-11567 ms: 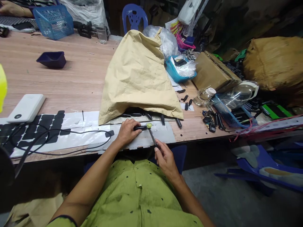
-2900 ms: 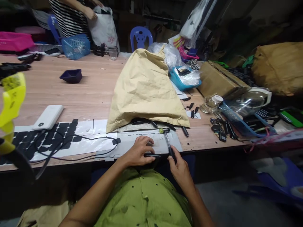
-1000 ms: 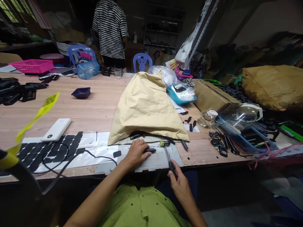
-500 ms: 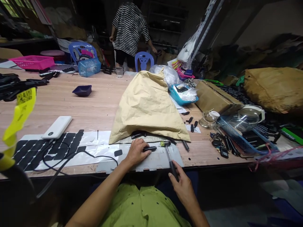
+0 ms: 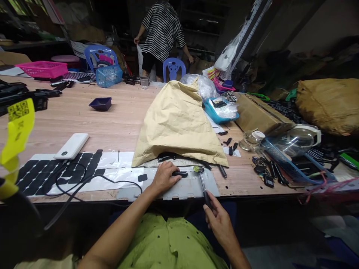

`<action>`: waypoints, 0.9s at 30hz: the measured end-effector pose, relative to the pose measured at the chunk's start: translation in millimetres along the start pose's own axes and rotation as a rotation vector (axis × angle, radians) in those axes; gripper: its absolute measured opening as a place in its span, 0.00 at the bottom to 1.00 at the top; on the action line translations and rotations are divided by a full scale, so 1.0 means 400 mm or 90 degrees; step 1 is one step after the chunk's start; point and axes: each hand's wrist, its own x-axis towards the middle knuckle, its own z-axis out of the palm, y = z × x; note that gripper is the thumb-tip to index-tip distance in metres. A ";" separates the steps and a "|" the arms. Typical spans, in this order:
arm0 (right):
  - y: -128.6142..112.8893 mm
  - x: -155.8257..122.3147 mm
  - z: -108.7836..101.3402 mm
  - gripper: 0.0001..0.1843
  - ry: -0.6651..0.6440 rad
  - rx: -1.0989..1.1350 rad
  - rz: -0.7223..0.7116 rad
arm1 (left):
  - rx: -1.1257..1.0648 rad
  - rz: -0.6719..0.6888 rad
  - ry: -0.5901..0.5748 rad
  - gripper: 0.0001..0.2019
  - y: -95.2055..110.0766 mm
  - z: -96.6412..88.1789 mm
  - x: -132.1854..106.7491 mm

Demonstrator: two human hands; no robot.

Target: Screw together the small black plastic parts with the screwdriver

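Observation:
My left hand (image 5: 165, 177) is closed around a small black cylindrical part (image 5: 180, 174), pressing it against the grey plate (image 5: 193, 190) at the table's front edge. Part of the piece is hidden under my fingers. In my right hand (image 5: 218, 213) is a small hammer (image 5: 203, 184) with a black grip and a metal shaft. Its yellow-green head is at the plate, a little right of the black part and apart from it. A large tan paper bag (image 5: 179, 123) lies just beyond, with black pieces showing under its near edge.
Left are a white power bank (image 5: 72, 145), a cable and a sheet of black stickers (image 5: 33, 173). A dark tray (image 5: 101, 104) sits farther back. On the right are small black parts (image 5: 230, 150), a blue basket (image 5: 297, 164) and a cardboard box (image 5: 263, 114). Behind the table stands a person (image 5: 162, 33).
The camera view has shifted slightly, so the scene sits a little farther right. Both hands keep their hold, and the hammer stays beside the black part.

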 end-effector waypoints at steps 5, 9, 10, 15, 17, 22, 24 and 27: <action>-0.041 -0.023 0.008 0.49 -0.024 0.057 0.064 | -0.006 -0.016 -0.015 0.07 0.008 -0.006 0.001; -0.050 -0.027 0.007 0.49 -0.012 0.074 0.071 | -0.005 -0.010 -0.010 0.07 0.008 -0.007 0.000; -0.048 -0.025 0.004 0.49 -0.012 0.070 0.071 | -0.003 -0.009 -0.009 0.07 0.007 -0.006 -0.001; -0.037 -0.016 -0.008 0.44 -0.013 0.028 0.058 | 0.004 -0.004 -0.003 0.07 0.004 -0.002 0.001; -0.044 -0.019 -0.008 0.42 -0.003 0.036 0.050 | 0.004 -0.001 -0.004 0.06 0.004 -0.005 0.002; -0.080 -0.038 0.003 0.41 0.006 0.070 0.032 | -0.001 0.002 -0.010 0.05 0.005 -0.017 0.004; -0.091 -0.043 0.009 0.39 -0.010 0.079 0.015 | -0.004 0.003 -0.014 0.06 0.002 -0.020 0.005; -0.098 -0.046 0.020 0.38 -0.033 0.081 -0.001 | -0.006 0.008 -0.016 0.06 -0.003 -0.022 0.005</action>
